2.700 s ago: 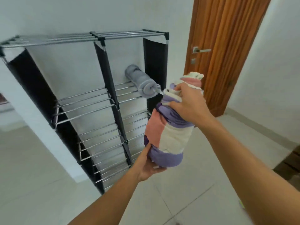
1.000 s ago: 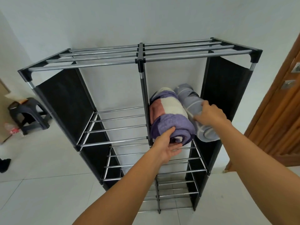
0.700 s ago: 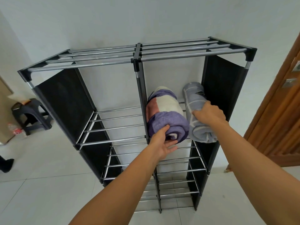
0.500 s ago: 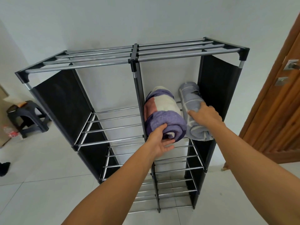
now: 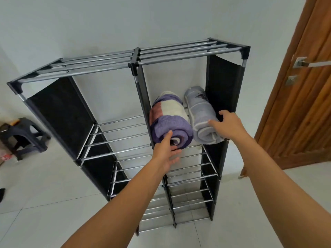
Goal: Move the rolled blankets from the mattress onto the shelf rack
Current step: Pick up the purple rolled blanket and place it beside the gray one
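A metal shelf rack [image 5: 136,65] with black fabric sides stands against the white wall. On the upper shelf of its right column lie two rolled blankets side by side: a purple, pink and cream one [image 5: 170,119] on the left and a grey one [image 5: 200,111] on the right. My left hand [image 5: 166,153] is at the front end of the purple roll, fingers spread, thumb touching it. My right hand [image 5: 227,126] rests flat on the near right end of the grey roll, fingers apart, not gripping.
A wooden door [image 5: 304,104] with a metal handle [image 5: 311,63] stands just right of the rack. A dark plastic stool [image 5: 23,135] sits on the tiled floor at the far left. The rack's left column shelves and lower right shelves hold nothing.
The purple roll went from my hands onto the shelf beside the grey one. Since half a second ago both hands have loosened and eased back from the rolls.
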The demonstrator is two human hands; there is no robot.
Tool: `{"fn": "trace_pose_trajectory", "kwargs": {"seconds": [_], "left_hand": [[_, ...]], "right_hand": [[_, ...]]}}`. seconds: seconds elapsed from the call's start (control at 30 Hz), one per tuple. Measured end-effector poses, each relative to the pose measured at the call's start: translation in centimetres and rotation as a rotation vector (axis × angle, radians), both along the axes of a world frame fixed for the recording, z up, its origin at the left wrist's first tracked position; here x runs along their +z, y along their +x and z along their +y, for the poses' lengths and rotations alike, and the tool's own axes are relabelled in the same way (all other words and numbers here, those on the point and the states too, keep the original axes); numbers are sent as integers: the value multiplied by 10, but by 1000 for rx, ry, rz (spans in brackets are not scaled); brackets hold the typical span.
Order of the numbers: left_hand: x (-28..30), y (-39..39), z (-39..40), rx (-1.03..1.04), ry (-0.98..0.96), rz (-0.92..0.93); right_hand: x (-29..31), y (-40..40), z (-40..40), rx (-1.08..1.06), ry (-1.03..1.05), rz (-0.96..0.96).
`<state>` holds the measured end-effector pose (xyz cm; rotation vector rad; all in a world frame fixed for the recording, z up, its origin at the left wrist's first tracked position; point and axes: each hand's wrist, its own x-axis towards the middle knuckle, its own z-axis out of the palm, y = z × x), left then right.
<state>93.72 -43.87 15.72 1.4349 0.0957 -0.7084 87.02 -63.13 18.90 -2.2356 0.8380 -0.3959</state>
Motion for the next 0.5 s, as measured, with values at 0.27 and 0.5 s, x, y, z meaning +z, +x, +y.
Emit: {"fn": "trace_pose_trajectory", "kwargs": {"seconds": [0.27, 0.5], "left_hand": [[1, -77, -61, -717, 80, -4], [-35, -236, -88, -1376, 137, -65]], "right_hand": [[-39, -161, 13, -327, 148, 74], [-112, -378, 162, -978, 446, 43]]}}
